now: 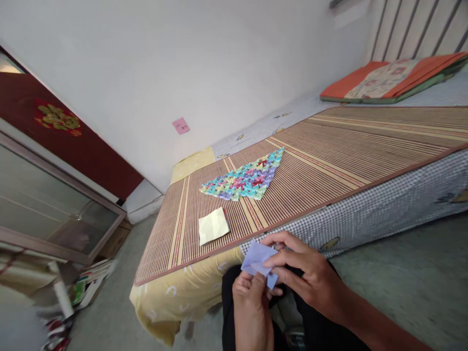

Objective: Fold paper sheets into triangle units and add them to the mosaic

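Both my hands hold a small pale lilac sheet of paper (257,261) over my lap, just in front of the bed's edge. My left hand (252,304) pinches its lower edge from below, fingers closed. My right hand (305,273) grips it from the right, fingers pressed on the folded top. On the striped bamboo mat (329,161) lies a pale yellow folded paper (213,225), about a hand's width beyond my hands. Farther back rests a colourful triangular piece made of many small folded paper units (244,179).
The bed has a checked sheet (383,209) and a yellow cover (183,297) at its near corner. An orange cushion (387,78) lies at the far end. A pink note (180,126) sticks on the white wall. A glass-fronted cabinet (54,209) and clutter (73,297) stand left.
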`<state>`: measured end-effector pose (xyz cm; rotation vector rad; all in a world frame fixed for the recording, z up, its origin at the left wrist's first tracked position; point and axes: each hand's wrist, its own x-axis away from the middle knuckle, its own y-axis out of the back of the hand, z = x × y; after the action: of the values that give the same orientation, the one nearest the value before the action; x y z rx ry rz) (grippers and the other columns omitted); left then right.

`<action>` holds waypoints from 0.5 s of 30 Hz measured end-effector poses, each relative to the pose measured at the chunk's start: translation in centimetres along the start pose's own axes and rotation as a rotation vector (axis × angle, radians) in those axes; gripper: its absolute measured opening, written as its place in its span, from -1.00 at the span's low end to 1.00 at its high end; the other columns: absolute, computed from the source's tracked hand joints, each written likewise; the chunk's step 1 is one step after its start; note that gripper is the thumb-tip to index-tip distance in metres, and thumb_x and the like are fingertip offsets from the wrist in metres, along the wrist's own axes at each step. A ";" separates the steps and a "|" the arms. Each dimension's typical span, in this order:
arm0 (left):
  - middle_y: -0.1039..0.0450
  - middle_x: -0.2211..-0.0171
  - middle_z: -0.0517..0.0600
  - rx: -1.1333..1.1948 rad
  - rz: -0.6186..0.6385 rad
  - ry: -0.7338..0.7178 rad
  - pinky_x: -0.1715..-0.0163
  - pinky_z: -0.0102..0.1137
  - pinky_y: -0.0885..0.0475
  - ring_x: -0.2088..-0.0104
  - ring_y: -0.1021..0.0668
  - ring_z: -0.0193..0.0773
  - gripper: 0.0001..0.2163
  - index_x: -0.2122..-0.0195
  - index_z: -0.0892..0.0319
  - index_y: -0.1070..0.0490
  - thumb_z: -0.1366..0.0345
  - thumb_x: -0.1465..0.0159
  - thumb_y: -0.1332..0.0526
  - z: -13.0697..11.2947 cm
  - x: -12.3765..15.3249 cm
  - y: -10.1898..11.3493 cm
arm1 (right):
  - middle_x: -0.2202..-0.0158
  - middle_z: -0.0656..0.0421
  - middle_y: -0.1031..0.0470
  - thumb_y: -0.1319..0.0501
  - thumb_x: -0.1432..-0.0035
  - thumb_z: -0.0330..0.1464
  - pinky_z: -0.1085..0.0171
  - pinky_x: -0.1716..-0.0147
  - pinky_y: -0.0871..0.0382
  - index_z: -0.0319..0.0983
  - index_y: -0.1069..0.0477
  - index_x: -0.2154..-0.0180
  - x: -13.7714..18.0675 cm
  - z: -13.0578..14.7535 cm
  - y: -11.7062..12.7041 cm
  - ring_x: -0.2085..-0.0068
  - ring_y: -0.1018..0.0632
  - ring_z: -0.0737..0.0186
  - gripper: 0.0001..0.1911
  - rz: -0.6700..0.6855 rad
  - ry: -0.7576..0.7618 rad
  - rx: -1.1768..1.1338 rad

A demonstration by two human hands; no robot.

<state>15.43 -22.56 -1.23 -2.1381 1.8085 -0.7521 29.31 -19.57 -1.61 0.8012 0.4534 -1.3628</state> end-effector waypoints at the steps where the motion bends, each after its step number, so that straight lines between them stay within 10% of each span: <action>1: -0.60 0.39 0.01 0.031 0.006 0.022 0.48 -0.50 -0.48 0.49 -0.54 -0.37 -0.76 0.33 0.24 -0.64 0.27 0.00 -0.54 -0.2 0.1 -0.1 | -0.04 0.05 -0.47 -0.17 -0.28 -0.55 0.22 0.01 -0.51 -0.15 -0.56 0.20 0.1 -0.1 0.0 -0.01 -0.56 0.17 -0.75 0.004 0.017 0.024; 15: -0.65 0.10 0.15 0.346 -0.010 0.103 0.02 -0.15 -0.55 0.04 -0.64 -0.01 -0.90 0.30 0.20 -0.61 0.33 -0.17 -0.37 -0.9 0.7 -0.4 | -0.14 -0.01 -0.40 -0.10 -0.26 -0.54 0.07 -0.06 -0.45 -0.19 -0.54 0.14 -0.1 -0.6 0.6 -0.14 -0.49 0.07 -0.71 0.147 0.010 0.072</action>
<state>15.31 -23.08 -0.09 -1.9144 1.5759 -1.1054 30.00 -19.03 -1.82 0.8836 0.3475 -1.2447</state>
